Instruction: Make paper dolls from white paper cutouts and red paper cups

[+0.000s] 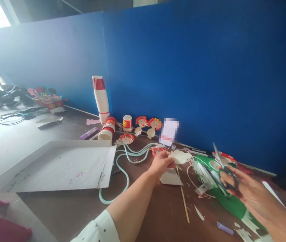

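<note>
My left hand [162,162] pinches a white paper cutout [181,156] by its left end, above the brown table. In my right hand [243,183] is a pair of scissors [225,168] with dark handles, its blades pointing up and apart from the paper. Just below my left hand lie another piece of white paper [171,178] and a thin wooden stick [184,205]. A red and white paper figure [157,150] sits right behind my left hand, partly hidden by it. Beneath the scissors spreads a green sheet [230,201] with a small clear bottle [202,189] beside it.
A shallow white box lid [64,168] stands at left, next to a looped pale blue cable [126,174]. Stacked paper cups [101,101], a red cup [127,123] and paper figures [154,127] line the blue partition [195,67]. A purple marker cap [225,228] and scraps lie in front.
</note>
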Demonstrator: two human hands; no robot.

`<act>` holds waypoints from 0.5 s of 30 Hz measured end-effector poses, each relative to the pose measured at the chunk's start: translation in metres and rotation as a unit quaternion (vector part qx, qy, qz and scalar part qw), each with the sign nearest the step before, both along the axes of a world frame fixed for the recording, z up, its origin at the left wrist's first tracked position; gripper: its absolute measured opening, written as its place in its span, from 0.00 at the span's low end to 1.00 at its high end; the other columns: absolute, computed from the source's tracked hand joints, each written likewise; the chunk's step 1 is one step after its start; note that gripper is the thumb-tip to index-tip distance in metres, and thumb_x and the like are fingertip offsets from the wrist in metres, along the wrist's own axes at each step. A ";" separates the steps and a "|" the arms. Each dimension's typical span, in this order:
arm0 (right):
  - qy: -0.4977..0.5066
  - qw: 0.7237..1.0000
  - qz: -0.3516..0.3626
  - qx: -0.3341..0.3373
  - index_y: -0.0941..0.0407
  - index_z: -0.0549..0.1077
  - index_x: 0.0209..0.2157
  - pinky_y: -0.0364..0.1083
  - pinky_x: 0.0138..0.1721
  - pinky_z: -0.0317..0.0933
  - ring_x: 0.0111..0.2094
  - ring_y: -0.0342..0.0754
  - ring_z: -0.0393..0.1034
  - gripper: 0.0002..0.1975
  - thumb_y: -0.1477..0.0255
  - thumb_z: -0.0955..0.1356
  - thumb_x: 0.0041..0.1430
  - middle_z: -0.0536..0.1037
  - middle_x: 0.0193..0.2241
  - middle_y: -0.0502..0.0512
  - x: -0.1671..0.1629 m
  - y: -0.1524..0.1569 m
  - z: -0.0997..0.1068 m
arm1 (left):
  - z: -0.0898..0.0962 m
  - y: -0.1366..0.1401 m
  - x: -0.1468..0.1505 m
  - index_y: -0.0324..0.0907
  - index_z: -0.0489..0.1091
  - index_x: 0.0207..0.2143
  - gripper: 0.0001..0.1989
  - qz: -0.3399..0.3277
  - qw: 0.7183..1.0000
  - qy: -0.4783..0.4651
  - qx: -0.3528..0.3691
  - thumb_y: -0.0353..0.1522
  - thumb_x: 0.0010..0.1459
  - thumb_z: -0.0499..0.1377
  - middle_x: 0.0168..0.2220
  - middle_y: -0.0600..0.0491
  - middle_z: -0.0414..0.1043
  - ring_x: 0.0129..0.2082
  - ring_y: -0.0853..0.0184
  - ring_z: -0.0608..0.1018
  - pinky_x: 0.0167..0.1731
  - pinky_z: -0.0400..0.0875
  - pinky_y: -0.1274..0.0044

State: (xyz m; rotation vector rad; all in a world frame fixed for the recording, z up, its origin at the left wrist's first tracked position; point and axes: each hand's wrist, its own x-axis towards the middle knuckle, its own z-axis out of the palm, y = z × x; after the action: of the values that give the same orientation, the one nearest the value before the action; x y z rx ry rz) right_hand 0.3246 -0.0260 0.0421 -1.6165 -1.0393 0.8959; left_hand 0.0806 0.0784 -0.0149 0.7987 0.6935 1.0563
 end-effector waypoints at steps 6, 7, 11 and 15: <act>0.033 0.999 0.001 -0.008 0.54 0.75 0.47 0.41 0.24 0.62 0.35 0.53 0.75 0.32 0.65 0.79 0.35 0.81 0.30 0.55 -0.040 0.041 -0.003 | -0.007 0.004 -0.002 0.37 0.70 0.27 0.19 -0.011 1.000 0.006 0.014 0.41 0.38 0.71 0.27 0.53 0.71 0.26 0.74 0.72 0.28 0.66 0.81; 0.048 0.999 0.017 -0.009 0.54 0.75 0.48 0.41 0.24 0.62 0.36 0.52 0.75 0.32 0.65 0.78 0.37 0.81 0.31 0.55 -0.045 0.045 -0.007 | -0.008 0.005 -0.002 0.37 0.69 0.27 0.20 -0.010 1.000 0.004 0.012 0.41 0.38 0.71 0.27 0.53 0.72 0.26 0.74 0.72 0.28 0.66 0.81; 0.084 0.993 0.084 0.008 0.54 0.76 0.47 0.39 0.21 0.56 0.33 0.49 0.71 0.30 0.61 0.78 0.40 0.79 0.31 0.54 -0.060 0.053 -0.027 | -0.008 0.007 -0.003 0.37 0.70 0.29 0.23 -0.014 1.000 -0.016 0.011 0.43 0.36 0.72 0.28 0.52 0.72 0.28 0.71 0.74 0.30 0.68 0.79; 0.095 0.982 0.161 -0.011 0.54 0.77 0.47 0.37 0.18 0.50 0.29 0.44 0.66 0.27 0.56 0.75 0.46 0.75 0.29 0.52 -0.062 0.049 -0.040 | -0.005 0.007 -0.003 0.37 0.72 0.32 0.25 -0.019 1.000 -0.024 0.002 0.42 0.34 0.73 0.30 0.50 0.74 0.30 0.68 0.75 0.32 0.70 0.76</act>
State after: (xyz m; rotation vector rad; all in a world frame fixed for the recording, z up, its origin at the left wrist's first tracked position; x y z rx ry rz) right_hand 0.2626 0.0229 0.0017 -1.3702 -1.1766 1.2560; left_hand 0.0777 0.0852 -0.0199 0.7838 0.6328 1.0393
